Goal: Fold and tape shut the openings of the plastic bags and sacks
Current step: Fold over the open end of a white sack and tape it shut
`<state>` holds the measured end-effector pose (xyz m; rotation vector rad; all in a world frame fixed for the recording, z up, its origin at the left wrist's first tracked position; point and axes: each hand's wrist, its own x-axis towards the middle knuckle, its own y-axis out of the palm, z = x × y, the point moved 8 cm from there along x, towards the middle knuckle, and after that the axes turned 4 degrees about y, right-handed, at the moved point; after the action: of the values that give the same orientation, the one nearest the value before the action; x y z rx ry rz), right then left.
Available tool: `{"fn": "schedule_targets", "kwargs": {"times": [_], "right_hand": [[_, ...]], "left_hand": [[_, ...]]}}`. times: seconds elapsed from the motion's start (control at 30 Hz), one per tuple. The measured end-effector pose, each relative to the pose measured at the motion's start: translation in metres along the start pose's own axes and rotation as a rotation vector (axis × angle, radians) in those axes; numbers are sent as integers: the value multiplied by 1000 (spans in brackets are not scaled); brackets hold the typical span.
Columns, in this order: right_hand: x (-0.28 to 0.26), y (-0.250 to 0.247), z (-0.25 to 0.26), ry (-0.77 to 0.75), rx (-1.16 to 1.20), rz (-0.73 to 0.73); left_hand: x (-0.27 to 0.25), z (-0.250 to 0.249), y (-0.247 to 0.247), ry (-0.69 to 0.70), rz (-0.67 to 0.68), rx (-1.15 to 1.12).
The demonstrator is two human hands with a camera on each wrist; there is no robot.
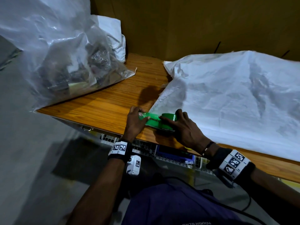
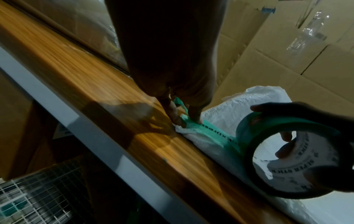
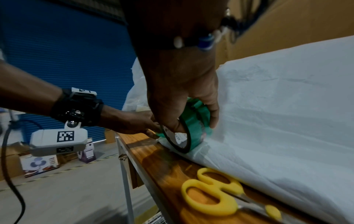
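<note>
A white woven sack [image 1: 227, 98] lies across the right of the wooden table [image 1: 105, 108], its folded edge along the table's front. My right hand [image 1: 183, 127] grips a green tape roll [image 1: 167, 123] standing on edge on that fold, thumb inside the core [image 3: 180, 139]. A printed green strip [image 1: 151, 120] runs left from the roll over the sack's corner. My left hand [image 1: 136, 119] pinches the strip's free end and holds it down at the corner [image 2: 186, 121]. In the left wrist view the tape roll [image 2: 283, 125] is close at the right.
A clear plastic bag [image 1: 65, 62] full of dark items sits at the table's left end. Yellow-handled scissors [image 3: 214, 195] lie on the table's front edge right of my hands. Cardboard boxes [image 1: 194, 21] wall the back. A wire basket [image 1: 146, 146] hangs under the table.
</note>
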<state>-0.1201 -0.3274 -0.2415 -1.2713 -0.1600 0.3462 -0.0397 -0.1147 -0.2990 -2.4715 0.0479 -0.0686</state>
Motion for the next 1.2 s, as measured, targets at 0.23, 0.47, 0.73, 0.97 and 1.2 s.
{"fn": "schedule_targets", "kwargs": {"times": [0.23,0.47,0.73,0.97,1.2], "right_hand": [[23,8,13,112,-288,141],[33,16,16,123,-289,178],[24,13,15,119,-69,102],[3,10,5,57,211,-90],[-15,15,-14,36,447,-200]], "left_hand": [[-1,-4,7,-114,3,147],[0,-2,10,-170,-12,166],[-16,1,-4,-163,-136,58],[-32,-20,-4,-63,-157,342],[-35,-20,18,-162,-124,229]]}}
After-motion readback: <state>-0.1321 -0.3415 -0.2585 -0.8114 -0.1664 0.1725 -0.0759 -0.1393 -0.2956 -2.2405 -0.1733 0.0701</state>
